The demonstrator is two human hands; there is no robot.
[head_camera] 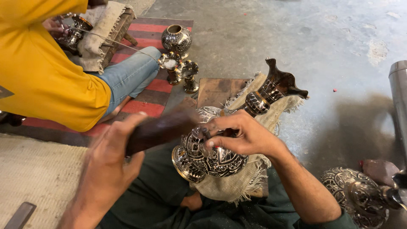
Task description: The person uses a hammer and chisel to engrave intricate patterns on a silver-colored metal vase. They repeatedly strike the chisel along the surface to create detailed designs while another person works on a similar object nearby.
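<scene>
An engraved metal vase (254, 101) lies on its side on a frayed cloth (237, 182) over a wooden block in front of me. My right hand (237, 135) rests on the vase's round body and pinches a thin chisel (206, 134) against it. My left hand (112, 159) grips a dark wooden mallet (163, 127), blurred with motion, its head close to the chisel.
A person in a yellow shirt (42, 72) and jeans sits at the left on a red striped rug (161, 85), working a small metal piece (76, 29). A round engraved pot (177, 39) and small goblets (180, 70) stand on the rug. Another engraved vessel (356, 195) lies at the right.
</scene>
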